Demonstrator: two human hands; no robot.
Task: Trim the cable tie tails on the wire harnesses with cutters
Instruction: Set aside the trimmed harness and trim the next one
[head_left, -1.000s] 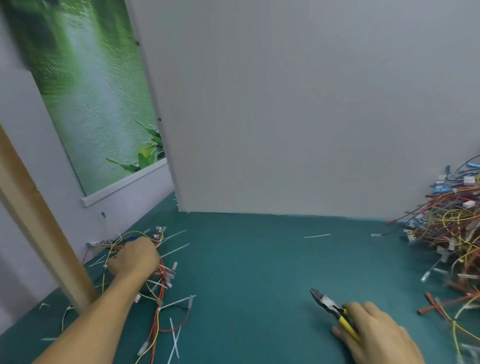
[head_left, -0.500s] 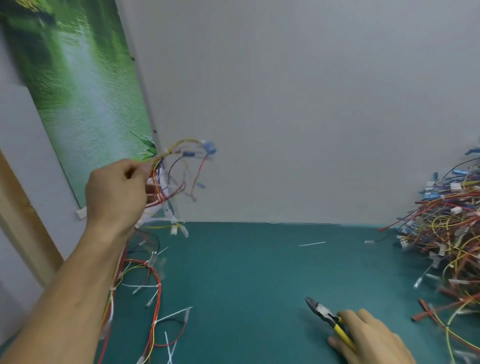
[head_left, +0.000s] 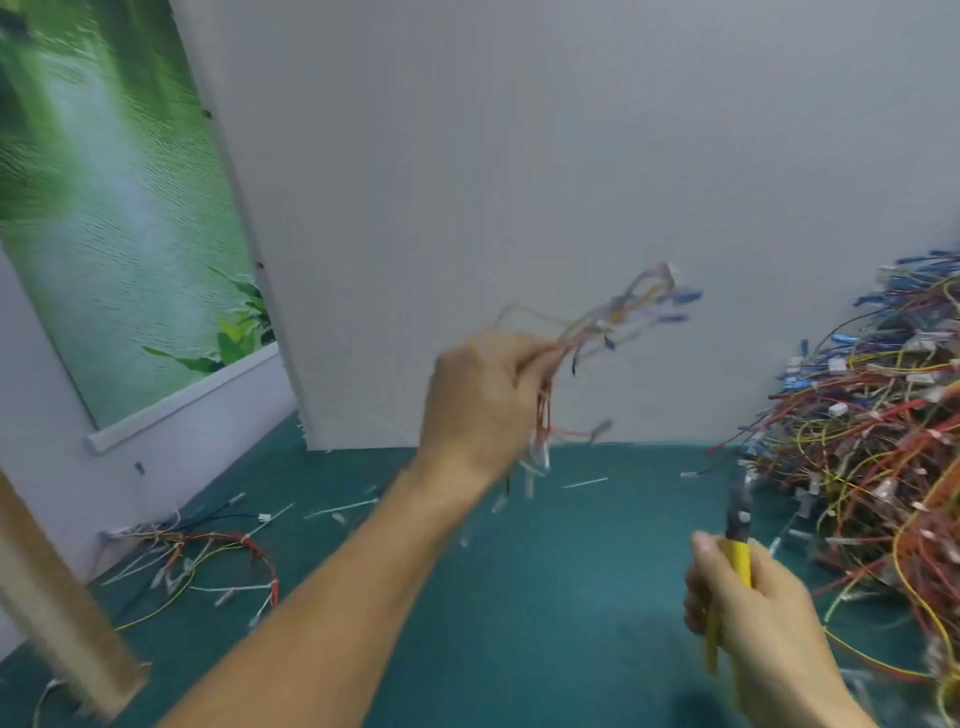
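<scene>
Grips a wire harness (head_left: 613, 322) in left hand (head_left: 483, 400), yellow-handled cutters (head_left: 737, 556) in right hand (head_left: 763, 629), over teal bench (head_left: 545, 597); grey panel (head_left: 519, 182) behind, green poster (head_left: 104, 208) far left.

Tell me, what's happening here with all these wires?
A person is tidying cable ties on wiring. The left hand holds one wire harness up in the air above the green mat. The right hand grips yellow-handled cutters, nose pointing up and apart from the harness, so nothing is being cut right now. A big pile of harnesses sits at the right, a few loose harnesses lie at the left, and white tie offcuts are scattered between.
</scene>
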